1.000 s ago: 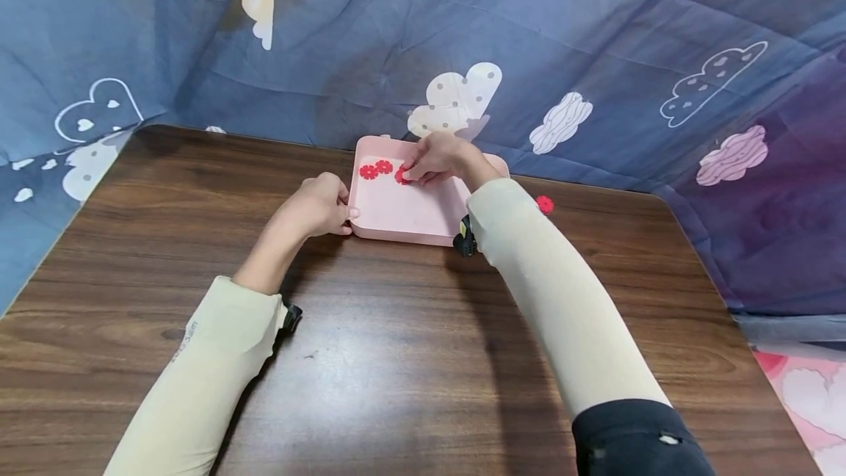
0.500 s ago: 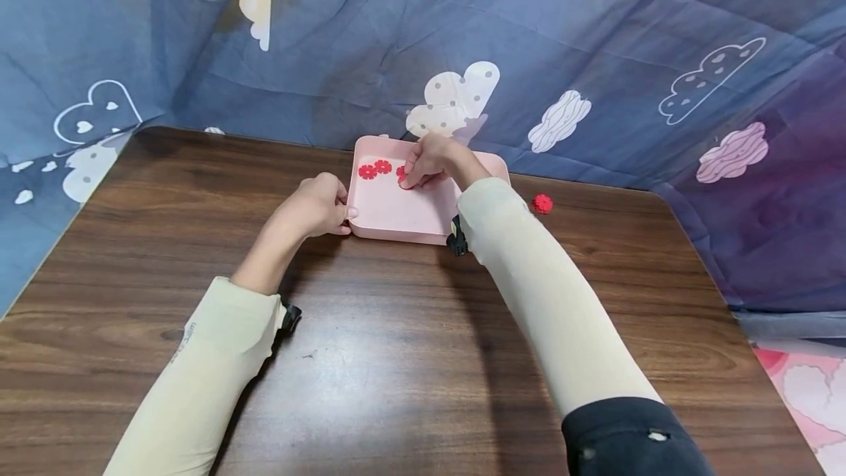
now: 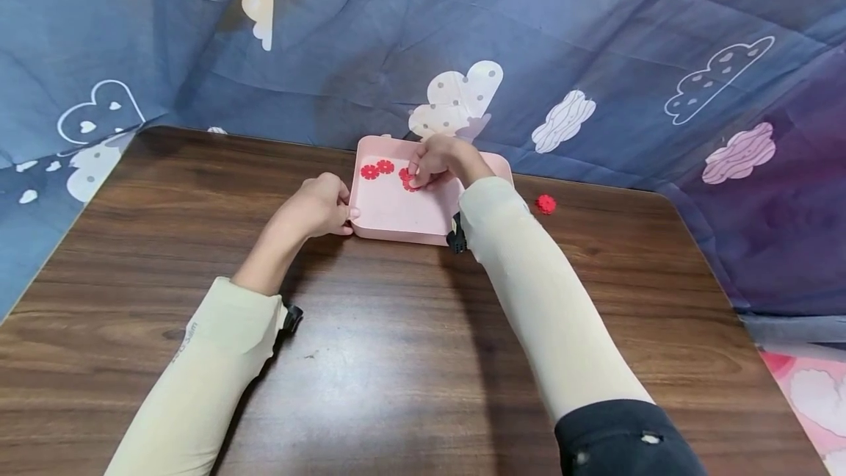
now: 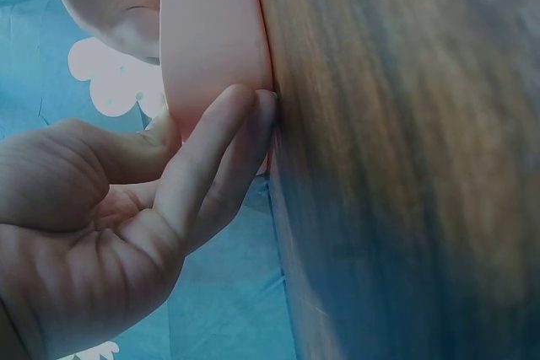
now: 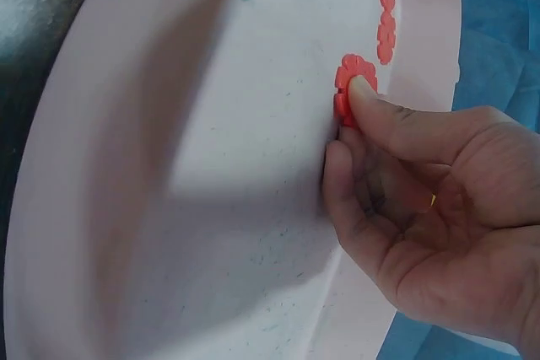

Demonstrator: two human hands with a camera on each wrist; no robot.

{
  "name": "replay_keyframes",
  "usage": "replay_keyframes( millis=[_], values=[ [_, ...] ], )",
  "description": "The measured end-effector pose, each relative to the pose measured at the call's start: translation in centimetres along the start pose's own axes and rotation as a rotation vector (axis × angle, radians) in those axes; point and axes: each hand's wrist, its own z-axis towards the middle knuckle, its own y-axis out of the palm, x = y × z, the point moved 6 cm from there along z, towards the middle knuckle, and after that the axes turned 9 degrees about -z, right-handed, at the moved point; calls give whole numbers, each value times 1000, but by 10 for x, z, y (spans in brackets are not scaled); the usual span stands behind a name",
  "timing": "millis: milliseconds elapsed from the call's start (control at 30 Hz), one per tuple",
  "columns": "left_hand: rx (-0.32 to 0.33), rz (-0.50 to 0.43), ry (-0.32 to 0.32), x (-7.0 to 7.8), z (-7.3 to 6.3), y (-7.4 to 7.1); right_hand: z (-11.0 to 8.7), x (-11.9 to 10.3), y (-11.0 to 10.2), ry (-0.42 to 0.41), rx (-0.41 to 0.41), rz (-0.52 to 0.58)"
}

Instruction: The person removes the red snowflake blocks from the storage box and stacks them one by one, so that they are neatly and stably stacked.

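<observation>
My left hand (image 3: 324,204) grips the left front corner of a shallow pink tray (image 3: 396,233), thumb at the rim and fingers against the outer wall. My right hand (image 3: 439,160) is over the tray floor. In the right wrist view, its thumb and fingers pinch red flower-shaped plastic discs (image 5: 353,77), which overlap each other close to the floor. To the left of them in the head view lie two more red discs, a left one (image 3: 369,172) and a right one (image 3: 385,166), side by side near the tray's back left corner.
Another red disc (image 3: 546,204) lies on the brown wooden table (image 3: 396,358), right of the tray. A blue cloth (image 3: 317,42) with cloud prints hangs right behind the table's back edge. Blue-green specks dot the tray floor in the right wrist view.
My right hand has shifted slightly toward the front right of the tray, and more of the red discs at its fingertips shows. The left hand stays at the tray's corner.
</observation>
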Motion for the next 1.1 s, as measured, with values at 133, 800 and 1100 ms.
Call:
replay_keyframes(
  millis=[133, 800, 1100],
  values=[
    [-14, -3, -10, 1, -1, 1, -2, 2, -1, 20, -23, 11],
    [-16, -24, -16, 0, -2, 6, -9, 13, -1, -56, 5, 118],
    [-8, -31, -7, 1, -2, 3, -21, 16, -14, -125, 7, 96]
  ],
)
